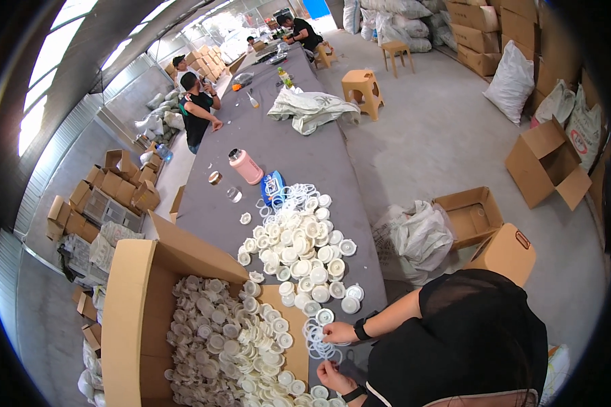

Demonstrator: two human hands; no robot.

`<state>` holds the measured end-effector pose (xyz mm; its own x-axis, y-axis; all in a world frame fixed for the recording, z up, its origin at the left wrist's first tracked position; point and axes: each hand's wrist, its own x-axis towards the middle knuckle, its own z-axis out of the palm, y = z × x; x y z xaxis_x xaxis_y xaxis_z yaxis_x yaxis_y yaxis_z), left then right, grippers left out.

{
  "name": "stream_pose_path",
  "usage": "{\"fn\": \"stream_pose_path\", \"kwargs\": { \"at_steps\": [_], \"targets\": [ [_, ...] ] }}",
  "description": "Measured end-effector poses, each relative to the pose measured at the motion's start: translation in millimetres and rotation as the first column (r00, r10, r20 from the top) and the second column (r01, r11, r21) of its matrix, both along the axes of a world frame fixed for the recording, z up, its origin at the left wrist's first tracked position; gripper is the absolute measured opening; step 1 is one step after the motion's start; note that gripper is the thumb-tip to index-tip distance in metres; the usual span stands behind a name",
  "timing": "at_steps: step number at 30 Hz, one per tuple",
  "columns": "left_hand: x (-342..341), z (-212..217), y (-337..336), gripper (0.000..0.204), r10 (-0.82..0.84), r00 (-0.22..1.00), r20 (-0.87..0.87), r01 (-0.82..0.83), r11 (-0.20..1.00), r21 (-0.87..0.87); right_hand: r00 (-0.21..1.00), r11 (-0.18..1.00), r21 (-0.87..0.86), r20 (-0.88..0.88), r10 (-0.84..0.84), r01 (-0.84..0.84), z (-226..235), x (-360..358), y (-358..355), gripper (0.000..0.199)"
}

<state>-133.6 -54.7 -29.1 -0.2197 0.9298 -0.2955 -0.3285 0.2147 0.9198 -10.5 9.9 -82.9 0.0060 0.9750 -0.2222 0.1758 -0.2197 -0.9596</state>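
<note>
"Black bands (362, 329) circle both wrists; how are the hands disposed?"

"The right hand (339, 332) has its fingers bent inward, the tips at a loose group of white rings (317, 343) on the grey table (305, 159); whether a ring is pinched cannot be told. The left hand (332, 375) is half closed, thumb near the fingers, just below the rings in the view; whether it has hold of anything is likewise unclear."

"What adjoins the rings?"

"Round white caps (299, 244), in a heap spreading along the table beyond the right hand. Many loose caps (210, 339) lie in a large cardboard box (125, 319), left of the hands in the view, with its brown flap (295, 353) between them and the rings."

"And farther along?"

"At the heap's far end, a tangle of pale rings (302, 197) beside a blue packet (273, 188). Near these stand a pink bottle (245, 167) and a clear cup (233, 195); beyond, a crumpled pale sack (312, 112)."

"At the margins?"

"A person in a black sleeveless top (200, 112) stands at the table's left edge; a seated person (302, 34) bends over its far end. On the floor at right are a tan stool (363, 88), an open carton (465, 198) and, beside the carton, a white bundle (421, 234)."
</note>
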Motion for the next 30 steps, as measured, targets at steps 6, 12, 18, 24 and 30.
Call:
{"fn": "stream_pose_path", "kwargs": {
  "at_steps": [6, 12, 18, 24, 30],
  "targets": [
    [1, -4, 7, 0.006, 0.01, 0.965, -0.263, 0.022, 0.993, 0.117, 0.971, 0.987, -0.018, 0.176, 0.16, -0.159, 12, 16, -15, 0.028],
    [-18, 2, 13, 0.007, 0.019, 0.94, 0.34, -0.005, 0.999, -0.043, 0.907, 0.957, -0.193, -0.402, 0.123, -0.215, 4, -3, -20, 0.021],
    [-2, 13, 7, 0.007, -0.048, 0.965, 0.258, 0.077, 0.992, -0.102, 0.581, 0.914, -0.297, -0.809, -0.087, -0.278, 35, 6, -31, 0.019],
    [2, 1, 3, 0.019, -0.042, 0.914, 0.403, 0.055, 0.998, -0.021, 0.556, 0.921, -0.244, -0.83, -0.037, -0.303, 45, 7, -41, 0.018],
    [-6, -9, 10, 0.036, -0.128, 0.811, 0.571, 0.142, 0.99, 0.019, 0.557, 0.935, -0.21, -0.83, -0.015, -0.287, 45, 4, -43, 0.021]
  ]
}}
